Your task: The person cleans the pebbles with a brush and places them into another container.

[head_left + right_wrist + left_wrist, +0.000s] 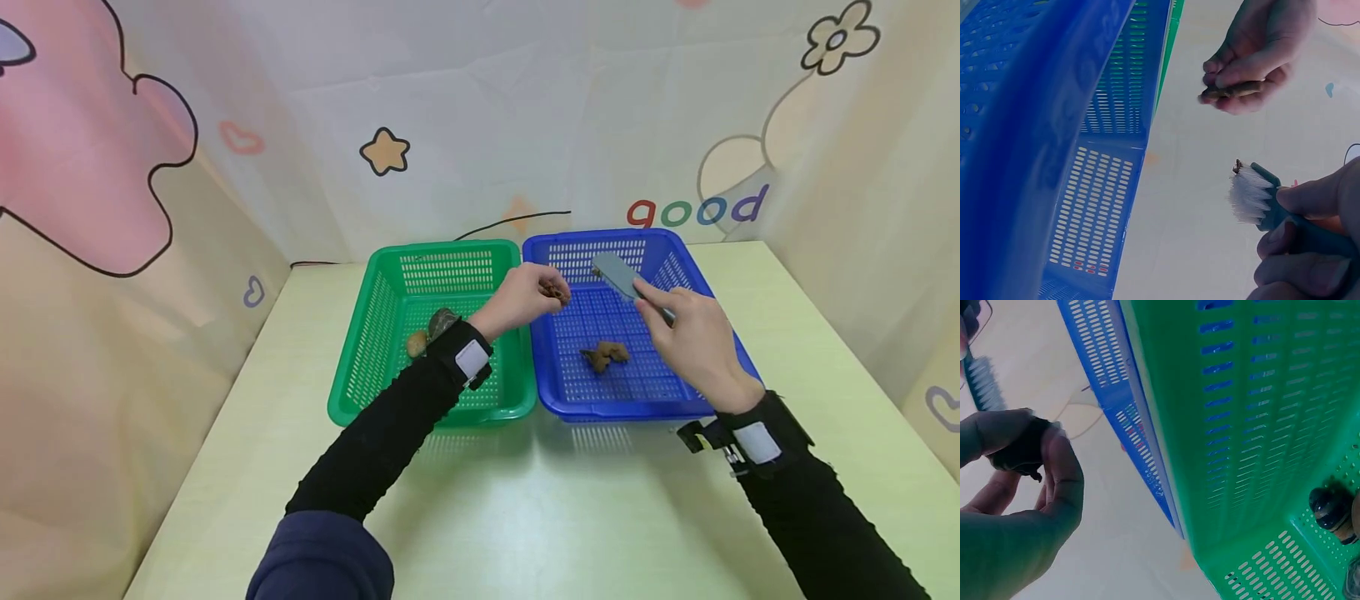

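Observation:
My left hand (517,298) pinches a brown, crumpled, irregular piece (1235,90) between thumb and fingers, over the gap between the two baskets. In the left wrist view this piece (1022,447) looks dark, with a ragged edge. My right hand (693,337) grips the handle of a grey-green brush (617,273) above the blue basket (622,411). White bristles (1250,195) face the left hand, apart from the piece, and a small brown bit (1237,166) clings to their tip. Below, brown lumps (606,355) lie on the blue basket's floor.
Left of the blue basket stands a green basket (465,417), holding a dark, banded rounded stone (1330,512) and a tan rounded one (417,343). Both baskets sit on a pale table (495,517). Behind them hangs a printed curtain (480,117).

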